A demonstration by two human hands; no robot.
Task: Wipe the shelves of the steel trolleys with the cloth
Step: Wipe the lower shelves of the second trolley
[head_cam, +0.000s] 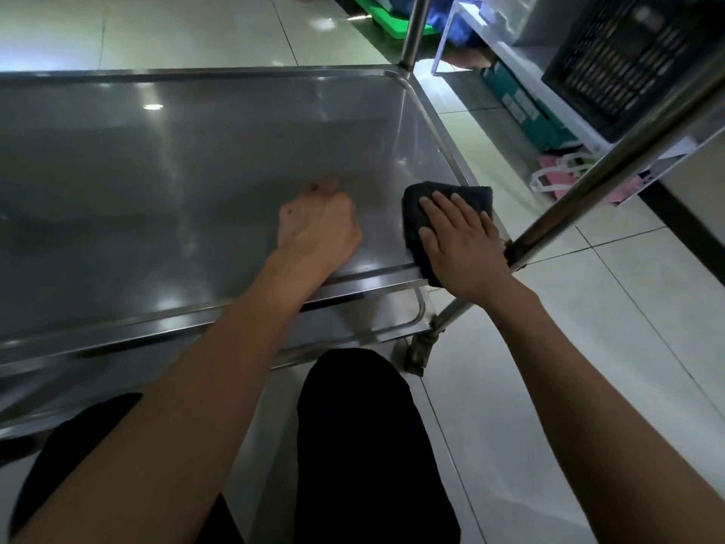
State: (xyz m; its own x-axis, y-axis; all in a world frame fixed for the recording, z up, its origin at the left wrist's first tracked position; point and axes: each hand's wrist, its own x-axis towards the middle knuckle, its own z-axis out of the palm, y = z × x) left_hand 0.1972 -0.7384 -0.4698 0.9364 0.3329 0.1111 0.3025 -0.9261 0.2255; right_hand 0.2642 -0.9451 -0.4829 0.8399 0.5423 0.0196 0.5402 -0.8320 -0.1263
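A steel trolley shelf (176,182) fills the left and middle of the head view, shiny and bare. A dark folded cloth (470,198) lies in its near right corner, by the upright post (612,166). My right hand (463,241) presses flat on the cloth with straight, spread fingers. My left hand (319,225) rests on the shelf just left of the cloth, its fingers curled under into a loose fist that holds nothing. A lower shelf (353,327) shows beneath the front rim.
A white rack with a black crate (627,60) and boxes (521,108) stands to the right. Pink bags (557,174) lie on the tiled floor beside it. A green tray (388,17) sits at the top. My knees are below the trolley's front edge.
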